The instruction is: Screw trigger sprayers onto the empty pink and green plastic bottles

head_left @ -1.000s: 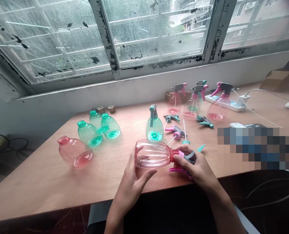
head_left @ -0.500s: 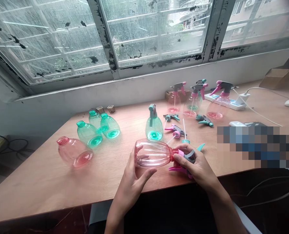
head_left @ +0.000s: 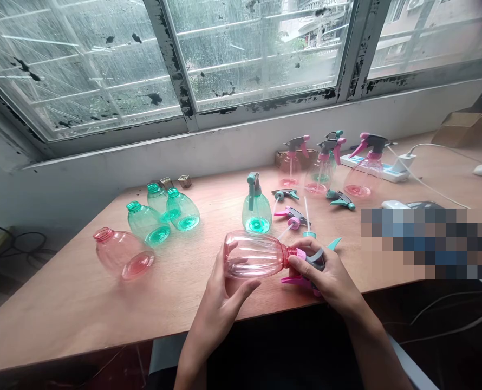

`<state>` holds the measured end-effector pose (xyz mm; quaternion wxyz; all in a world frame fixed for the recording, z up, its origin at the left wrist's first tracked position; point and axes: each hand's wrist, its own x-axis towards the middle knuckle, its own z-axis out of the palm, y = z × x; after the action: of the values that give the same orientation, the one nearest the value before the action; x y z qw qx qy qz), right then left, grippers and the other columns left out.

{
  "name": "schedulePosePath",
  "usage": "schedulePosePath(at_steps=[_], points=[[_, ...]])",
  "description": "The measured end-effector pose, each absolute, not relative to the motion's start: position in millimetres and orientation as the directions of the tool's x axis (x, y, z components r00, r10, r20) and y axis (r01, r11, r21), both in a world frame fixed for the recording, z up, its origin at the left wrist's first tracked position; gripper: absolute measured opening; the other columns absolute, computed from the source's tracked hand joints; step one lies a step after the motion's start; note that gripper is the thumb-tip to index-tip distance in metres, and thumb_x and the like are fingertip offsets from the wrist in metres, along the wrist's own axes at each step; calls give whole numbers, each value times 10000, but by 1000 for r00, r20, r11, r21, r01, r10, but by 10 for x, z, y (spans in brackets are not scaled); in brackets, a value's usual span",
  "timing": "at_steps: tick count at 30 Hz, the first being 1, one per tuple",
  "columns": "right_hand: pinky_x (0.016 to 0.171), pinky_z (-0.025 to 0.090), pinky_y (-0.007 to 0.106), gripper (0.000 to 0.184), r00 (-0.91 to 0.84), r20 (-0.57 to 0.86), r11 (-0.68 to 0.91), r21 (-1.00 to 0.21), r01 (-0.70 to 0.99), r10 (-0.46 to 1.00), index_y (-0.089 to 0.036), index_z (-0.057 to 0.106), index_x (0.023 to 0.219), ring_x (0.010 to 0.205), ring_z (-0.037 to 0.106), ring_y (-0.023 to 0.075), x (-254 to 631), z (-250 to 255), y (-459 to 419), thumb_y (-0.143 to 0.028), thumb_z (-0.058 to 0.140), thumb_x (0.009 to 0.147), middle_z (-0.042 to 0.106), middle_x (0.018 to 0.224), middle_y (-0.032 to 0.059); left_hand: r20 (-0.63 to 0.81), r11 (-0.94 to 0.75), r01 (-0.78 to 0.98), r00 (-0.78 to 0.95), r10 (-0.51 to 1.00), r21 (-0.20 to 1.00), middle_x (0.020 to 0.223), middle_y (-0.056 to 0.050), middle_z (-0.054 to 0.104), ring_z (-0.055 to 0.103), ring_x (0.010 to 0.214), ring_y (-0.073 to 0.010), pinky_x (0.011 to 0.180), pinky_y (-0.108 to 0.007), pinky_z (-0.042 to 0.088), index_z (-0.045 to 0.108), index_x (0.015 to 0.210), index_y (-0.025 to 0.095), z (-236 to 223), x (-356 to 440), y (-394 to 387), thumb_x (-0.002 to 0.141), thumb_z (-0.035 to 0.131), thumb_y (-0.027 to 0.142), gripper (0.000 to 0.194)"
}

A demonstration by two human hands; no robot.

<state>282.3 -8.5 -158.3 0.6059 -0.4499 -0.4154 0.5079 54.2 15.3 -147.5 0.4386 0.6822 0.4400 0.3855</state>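
Observation:
A clear pink bottle [head_left: 257, 254] lies sideways in the air above the table's front edge, its neck to the right. My left hand [head_left: 220, 306] is curled around its base, with the thumb along the lower side. My right hand [head_left: 331, 279] grips a spray head [head_left: 301, 253] with a pink collar at the bottle's neck; the fingers partly hide it. Below that hand a pink trigger [head_left: 295, 280] shows. Just beyond are a teal collar [head_left: 309, 234] with an upright tube and a pink-and-grey spray head [head_left: 293, 219]. Behind the bottle stands a green spray bottle [head_left: 257, 216].
Open green bottles [head_left: 184, 208] and an open pink bottle [head_left: 119, 252] stand at left. Several spray bottles [head_left: 370, 173] with heads fitted stand at back right, near a power strip [head_left: 395, 174] and cables. Loose green-and-grey spray heads [head_left: 340, 200] lie before them. A blurred patch covers the right side.
Both hands keep the same hold on the pink bottle and spray head. The view has shifted very slightly; nothing on the table has visibly moved.

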Motion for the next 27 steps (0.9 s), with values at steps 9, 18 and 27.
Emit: schedulePosePath(at_steps=[9,18,27], points=[[658,676,328,425,107,49,73,-969,-235,993,-222,683,984,682,666,188,2853,-1627,-77,-511,896,756,691,693,-11,137,-224,254,319,938,941,1577,-106,481,550,1391,-310,1207,-488,383,272,1593,310,-1478,549,155,958,689,461,774],[670,683,371,426,102,45,67,-973,-223,994,-232,677,983,689,658,203,2861,-1638,-73,-525,889,757,684,691,-13,136,-223,248,324,936,943,1586,-92,470,554,1388,-294,1204,-456,391,274,1587,323,-1473,547,151,961,687,463,762],[670,683,326,426,96,37,60,-970,-238,995,-220,676,990,698,671,187,2861,-1615,-80,-504,896,762,687,708,-13,150,-238,255,320,935,937,1600,-76,442,541,1395,-296,1202,-467,392,264,1591,347,-1474,554,146,963,683,467,764]])
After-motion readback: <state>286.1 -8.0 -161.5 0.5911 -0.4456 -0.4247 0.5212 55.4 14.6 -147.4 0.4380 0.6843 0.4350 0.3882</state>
